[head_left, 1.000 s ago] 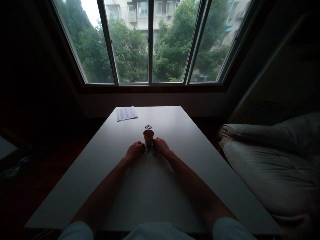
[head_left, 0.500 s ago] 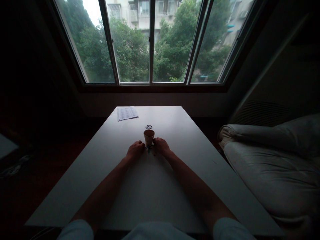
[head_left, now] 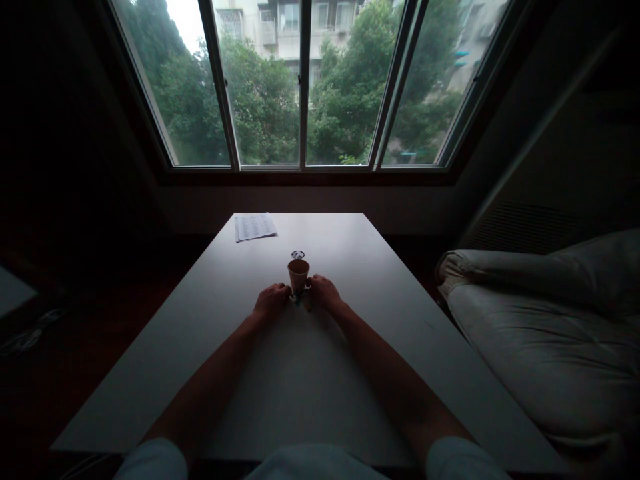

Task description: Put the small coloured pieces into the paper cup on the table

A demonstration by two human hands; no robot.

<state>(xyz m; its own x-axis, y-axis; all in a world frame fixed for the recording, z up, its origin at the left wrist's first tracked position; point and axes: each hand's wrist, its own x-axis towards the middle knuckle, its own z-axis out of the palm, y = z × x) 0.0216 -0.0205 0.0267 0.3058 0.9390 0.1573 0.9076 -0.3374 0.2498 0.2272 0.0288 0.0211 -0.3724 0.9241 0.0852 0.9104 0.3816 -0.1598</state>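
Note:
A brown paper cup (head_left: 299,276) stands upright on the white table (head_left: 300,387), its open mouth facing up. My left hand (head_left: 273,300) is at the cup's lower left with its fingers curled closed. On the other side, my right hand (head_left: 324,292) is closed too, fingertips beside the cup's lower right wall. What either hand pinches is too small and dark to make out. Small bluish and dark pieces (head_left: 299,298) lie between the hands at the foot of the cup. Just behind the cup is a small round dark-rimmed thing (head_left: 298,255).
Sheets of printed paper (head_left: 255,227) lie at the table's far left corner. A pale sofa (head_left: 545,333) stands along the right side. Beyond the table's far edge is a wide window (head_left: 300,100). A pale cable (head_left: 30,333) is on the dark floor at left.
Both hands stay beside the cup, with only slight finger movement. The small pieces at the cup's foot look slightly shifted.

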